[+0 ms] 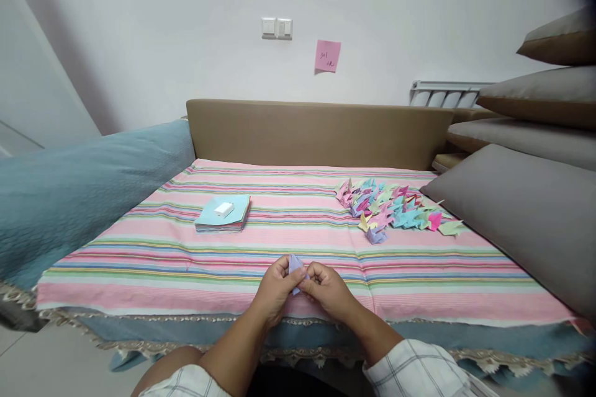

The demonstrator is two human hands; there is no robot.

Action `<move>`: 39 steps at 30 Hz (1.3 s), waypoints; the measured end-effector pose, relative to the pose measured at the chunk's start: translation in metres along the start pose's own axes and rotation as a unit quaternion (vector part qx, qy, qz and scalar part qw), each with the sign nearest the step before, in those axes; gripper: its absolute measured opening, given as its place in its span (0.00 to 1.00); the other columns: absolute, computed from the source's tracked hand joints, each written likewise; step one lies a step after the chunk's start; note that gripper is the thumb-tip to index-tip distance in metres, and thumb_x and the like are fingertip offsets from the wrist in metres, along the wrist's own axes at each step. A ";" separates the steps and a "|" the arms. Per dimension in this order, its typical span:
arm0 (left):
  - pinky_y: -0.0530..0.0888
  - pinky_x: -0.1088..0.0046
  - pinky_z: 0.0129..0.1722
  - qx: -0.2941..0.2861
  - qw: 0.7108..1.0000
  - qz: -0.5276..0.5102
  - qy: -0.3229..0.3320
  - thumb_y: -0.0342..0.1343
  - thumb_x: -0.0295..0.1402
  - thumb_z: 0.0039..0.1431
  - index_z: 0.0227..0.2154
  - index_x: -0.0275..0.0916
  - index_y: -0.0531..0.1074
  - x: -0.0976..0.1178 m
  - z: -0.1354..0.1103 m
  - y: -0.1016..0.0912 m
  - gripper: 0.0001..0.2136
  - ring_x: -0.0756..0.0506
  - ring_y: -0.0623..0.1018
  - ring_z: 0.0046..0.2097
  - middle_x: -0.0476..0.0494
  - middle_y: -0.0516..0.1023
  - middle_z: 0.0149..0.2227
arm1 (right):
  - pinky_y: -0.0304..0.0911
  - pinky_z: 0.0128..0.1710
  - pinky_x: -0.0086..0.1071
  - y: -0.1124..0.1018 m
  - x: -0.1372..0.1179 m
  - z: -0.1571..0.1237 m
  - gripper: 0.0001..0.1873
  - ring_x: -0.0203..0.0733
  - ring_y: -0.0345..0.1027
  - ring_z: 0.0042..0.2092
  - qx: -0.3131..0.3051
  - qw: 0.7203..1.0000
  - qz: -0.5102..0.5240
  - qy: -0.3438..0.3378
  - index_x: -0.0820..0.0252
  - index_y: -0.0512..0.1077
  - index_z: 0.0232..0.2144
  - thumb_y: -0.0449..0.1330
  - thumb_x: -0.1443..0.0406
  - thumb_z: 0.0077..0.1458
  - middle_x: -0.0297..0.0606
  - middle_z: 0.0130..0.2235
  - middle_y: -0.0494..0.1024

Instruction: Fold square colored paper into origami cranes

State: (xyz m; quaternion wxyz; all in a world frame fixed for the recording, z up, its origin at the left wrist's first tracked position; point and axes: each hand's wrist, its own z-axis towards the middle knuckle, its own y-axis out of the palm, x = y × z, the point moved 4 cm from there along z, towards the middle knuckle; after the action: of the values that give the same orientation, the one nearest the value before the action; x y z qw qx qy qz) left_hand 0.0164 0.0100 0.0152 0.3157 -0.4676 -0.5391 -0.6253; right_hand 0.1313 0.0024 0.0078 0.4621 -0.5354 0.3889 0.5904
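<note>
A pink note [328, 56] at upper centre bears handwriting, seemingly "301" above a mark too small to read. At lower centre, the left hand [274, 290] and right hand [329, 289] pinch a creased lavender paper [294, 263], each grip closed at the fingertips and partly hiding it. Pointed folded-paper shapes [408, 217] cluster right of centre on striped cloth [288, 239]; grey cushions [521, 211] run off the right edge.

You face a white wall [186, 31] with paired switches [282, 28] and a pink handwritten note [327, 56]. Before you stands a sofa [186, 330] with a brown backrest [316, 134], spread with a striped cloth [139, 260]; a blue-draped armrest [102, 183] rises at your left, grey cushions [512, 205] pile at your right, and pale floor [69, 369] shows below.
</note>
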 end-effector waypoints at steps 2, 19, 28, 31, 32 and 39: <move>0.62 0.79 0.26 0.001 1.000 0.023 0.004 0.68 0.39 0.37 0.24 0.33 0.69 0.000 0.001 -0.002 0.17 0.54 0.66 0.25 0.53 0.69 0.22 | 0.46 0.22 0.26 0.000 -0.003 -0.001 0.21 0.30 0.48 0.22 0.006 1.000 -0.026 -0.013 0.57 0.58 0.20 0.62 0.50 0.44 0.24 0.18 0.57; 0.67 0.78 0.28 -0.062 0.998 -0.022 -0.012 0.71 0.32 0.35 0.35 0.35 0.69 0.015 -0.004 0.004 0.22 0.52 0.73 0.25 0.49 0.75 0.25 | 0.52 0.23 0.27 -0.002 -0.003 -0.001 0.24 0.31 0.54 0.20 0.014 0.993 0.119 0.007 0.57 0.59 0.22 0.60 0.45 0.45 0.27 0.18 0.65; 0.66 0.83 0.24 -0.051 0.998 0.014 -0.019 0.71 0.32 0.35 0.35 0.34 0.70 0.015 -0.003 -0.001 0.22 0.55 0.71 0.25 0.50 0.75 0.25 | 0.52 0.26 0.27 -0.010 -0.003 0.001 0.20 0.31 0.56 0.24 0.072 0.993 0.088 -0.037 0.59 0.65 0.24 0.64 0.50 0.44 0.27 0.22 0.64; 0.69 0.82 0.25 -0.041 0.997 -0.001 -0.064 0.71 0.35 0.35 0.32 0.34 0.71 0.009 -0.006 0.000 0.20 0.54 0.73 0.27 0.49 0.75 0.27 | 0.51 0.25 0.27 -0.009 -0.002 -0.001 0.20 0.31 0.55 0.24 0.068 0.993 0.095 -0.036 0.59 0.64 0.23 0.65 0.51 0.43 0.27 0.20 0.64; 0.69 0.82 0.24 -0.036 0.996 -0.011 -0.077 0.71 0.36 0.35 0.30 0.34 0.71 0.008 -0.007 0.001 0.19 0.53 0.73 0.26 0.49 0.74 0.26 | 0.52 0.25 0.27 -0.008 -0.002 -0.001 0.20 0.31 0.55 0.24 0.060 0.992 0.104 -0.034 0.59 0.64 0.23 0.65 0.51 0.43 0.27 0.20 0.64; 0.67 0.87 0.19 -0.104 0.985 -0.080 -0.113 0.69 0.38 0.41 0.31 0.32 0.72 0.005 -0.011 0.009 0.18 0.53 0.74 0.26 0.45 0.74 0.26 | 0.54 0.27 0.27 -0.005 -0.005 -0.003 0.17 0.31 0.56 0.25 0.032 0.984 0.167 -0.045 0.59 0.65 0.25 0.61 0.52 0.49 0.27 0.22 0.64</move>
State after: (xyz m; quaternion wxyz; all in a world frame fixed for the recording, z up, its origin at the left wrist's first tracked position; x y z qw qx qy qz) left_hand 0.0201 -0.0016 0.0239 0.1509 -0.5207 -0.5390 -0.6447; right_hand 0.1373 0.0003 0.0123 0.3909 -0.4211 0.4705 0.6697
